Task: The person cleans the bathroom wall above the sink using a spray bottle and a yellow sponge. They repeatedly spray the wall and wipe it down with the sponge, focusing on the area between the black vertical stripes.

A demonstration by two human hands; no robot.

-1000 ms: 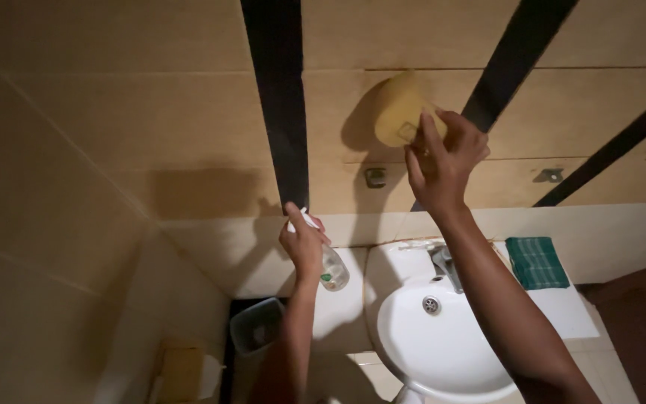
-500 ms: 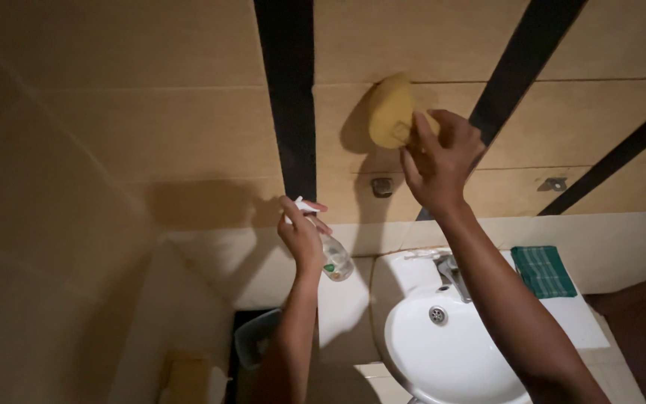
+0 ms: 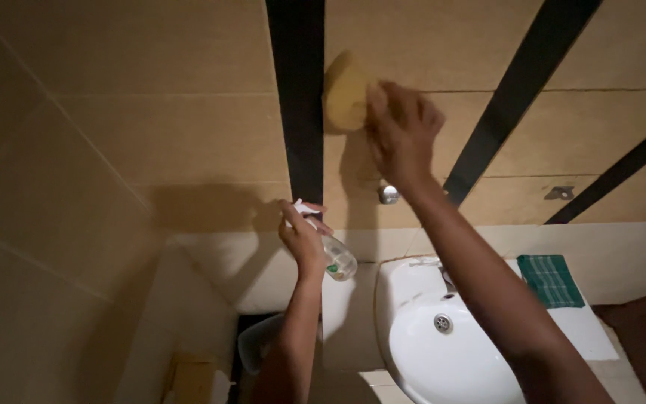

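The sponge [image 3: 345,91] is a thick, rounded pad of dull yellow, its face pressed flat to the tan wall tile [image 3: 173,135] just right of a vertical black strip [image 3: 297,97]. Its right edge is covered by the right hand [image 3: 401,131], whose grip is closed on the sponge, fingers spread over it; the hand is blurred, so how the fingertips sit cannot be told. The arm runs down from it toward the lower right corner.

Lower and to the left, the left hand [image 3: 302,238] has its grip wrapped round the neck of a small clear spray bottle [image 3: 336,258] with a white nozzle; a thumb lies across the top. The bottle tilts, its base pointing down toward the right, and it looks to carry a green label.

Beneath the right arm sits a white basin [image 3: 420,329] with a metal drain and a tap [image 3: 446,278] at its back. A green checked cloth [image 3: 551,279] lies on the white surface [image 3: 585,329] right of the basin. A round metal fitting [image 3: 388,194] sits on the wall between the two hands.
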